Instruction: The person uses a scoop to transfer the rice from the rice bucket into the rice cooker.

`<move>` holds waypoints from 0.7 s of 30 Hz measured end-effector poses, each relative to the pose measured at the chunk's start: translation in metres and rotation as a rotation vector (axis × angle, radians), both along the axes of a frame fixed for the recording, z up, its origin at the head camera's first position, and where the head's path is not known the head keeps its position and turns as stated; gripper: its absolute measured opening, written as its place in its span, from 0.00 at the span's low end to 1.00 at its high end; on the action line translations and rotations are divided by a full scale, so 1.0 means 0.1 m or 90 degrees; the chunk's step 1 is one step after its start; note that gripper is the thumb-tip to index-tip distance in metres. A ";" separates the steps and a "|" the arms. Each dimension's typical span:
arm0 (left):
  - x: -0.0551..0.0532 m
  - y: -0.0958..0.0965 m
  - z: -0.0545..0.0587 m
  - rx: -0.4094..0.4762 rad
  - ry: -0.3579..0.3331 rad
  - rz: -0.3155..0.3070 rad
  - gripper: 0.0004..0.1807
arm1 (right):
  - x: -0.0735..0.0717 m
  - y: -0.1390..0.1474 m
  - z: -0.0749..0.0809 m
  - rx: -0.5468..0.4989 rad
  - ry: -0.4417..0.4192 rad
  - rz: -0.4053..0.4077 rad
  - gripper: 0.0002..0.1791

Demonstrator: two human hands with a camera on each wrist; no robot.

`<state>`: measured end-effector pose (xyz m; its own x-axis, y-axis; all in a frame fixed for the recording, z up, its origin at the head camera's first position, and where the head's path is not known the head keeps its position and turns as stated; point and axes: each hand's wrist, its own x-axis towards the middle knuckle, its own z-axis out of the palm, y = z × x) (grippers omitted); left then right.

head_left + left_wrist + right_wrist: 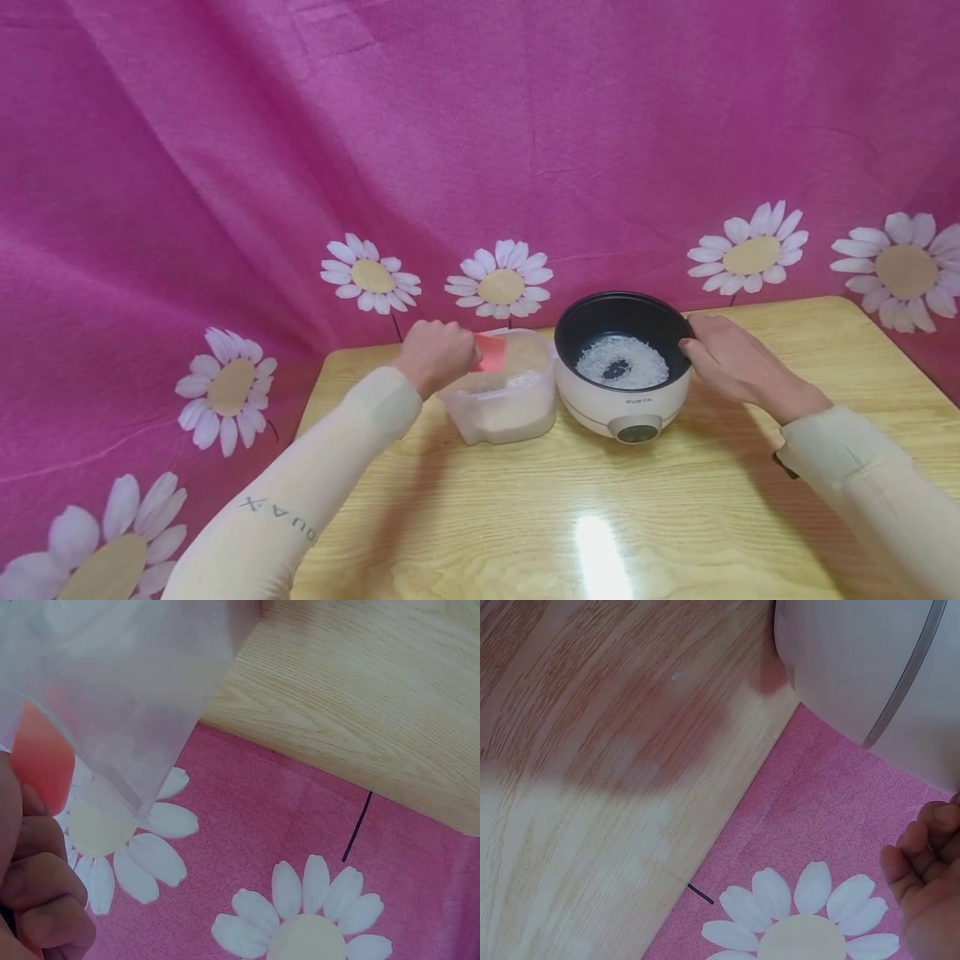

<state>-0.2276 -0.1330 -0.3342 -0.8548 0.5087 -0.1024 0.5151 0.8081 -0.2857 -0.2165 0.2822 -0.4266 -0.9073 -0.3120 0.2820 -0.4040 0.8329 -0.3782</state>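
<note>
Evidently, the left hand [437, 357] grips a coral scoop [491, 353], whose visible part lies immediately right of the fist, at the mouth of the translucent plastic bin [510, 414]. The right hand [727, 360] holds the electric pot [600, 406] by its right rim; white rice [648, 364] lies inside. Bin and pot stand side by side near the far edge of the wooden table [465, 533], daisy-print cloth [450, 125] just beyond; tabletop stretches out on the near side. The scoop points right, toward the pot; the fist hides its full long axis.
</note>
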 end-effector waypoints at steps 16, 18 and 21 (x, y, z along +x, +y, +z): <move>-0.02 0.21 -0.08 -0.081 -0.026 0.053 0.11 | -0.01 0.01 0.02 0.015 -0.022 -0.008 0.11; -0.02 0.25 -0.09 -0.098 -0.038 0.070 0.10 | -0.01 0.01 0.02 0.013 -0.029 -0.012 0.11; -0.03 0.30 -0.12 -0.122 -0.054 0.095 0.09 | -0.01 0.00 0.01 0.014 -0.022 -0.013 0.10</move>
<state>-0.2307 -0.1032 -0.3458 -0.9034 0.3412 -0.2596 0.4223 0.8123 -0.4022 -0.2178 0.2823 -0.4256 -0.9227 -0.2986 0.2439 -0.3735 0.8491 -0.3736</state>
